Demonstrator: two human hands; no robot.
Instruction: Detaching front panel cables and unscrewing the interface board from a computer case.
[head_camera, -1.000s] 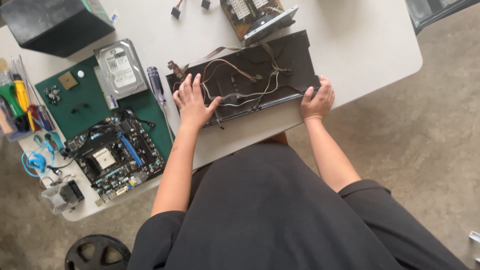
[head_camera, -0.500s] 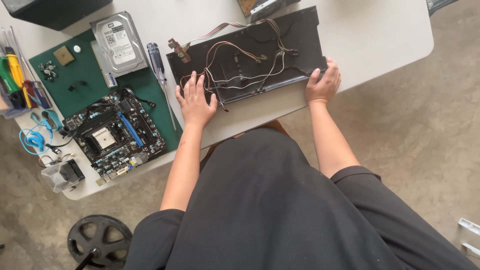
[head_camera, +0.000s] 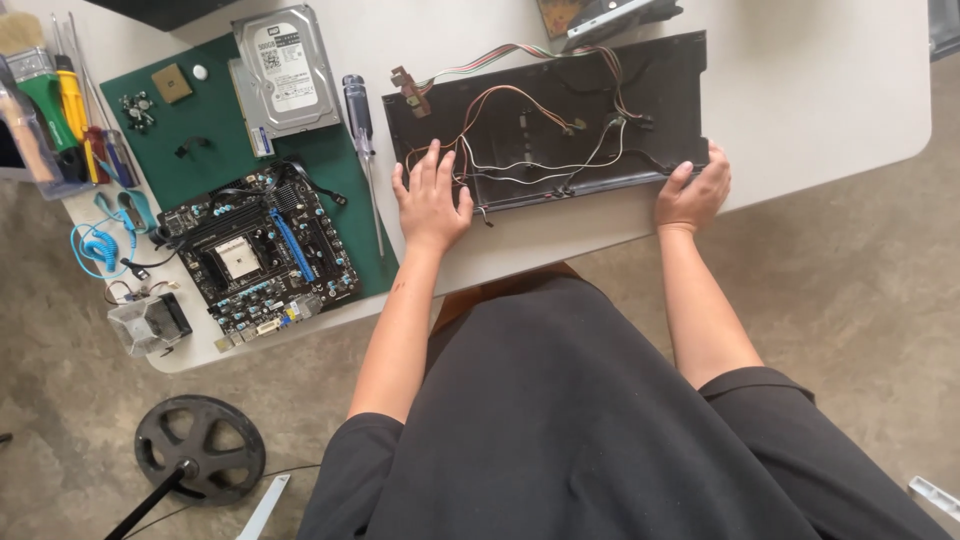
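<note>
A dark computer case panel (head_camera: 640, 110) with several coloured wires (head_camera: 520, 140) across it lies flat on the white table (head_camera: 820, 90). My left hand (head_camera: 432, 196) rests palm down on the panel's near left corner, fingers spread over the wires. My right hand (head_camera: 692, 192) grips the panel's near right corner, thumb on its edge. A small brown connector board (head_camera: 410, 90) hangs off the wires at the panel's far left.
A green mat (head_camera: 215, 150) left of the panel carries a motherboard (head_camera: 255, 255), a hard drive (head_camera: 285, 70) and a screwdriver (head_camera: 360, 130). Hand tools (head_camera: 60, 110) lie at the far left, a cooler fan (head_camera: 148, 322) at the table corner. A black wheel-shaped base (head_camera: 198, 448) stands on the floor.
The view shifted, so the table sits higher in frame. Both hands stay on the panel's near corners, and the panel looks slightly straighter along the table edge.
</note>
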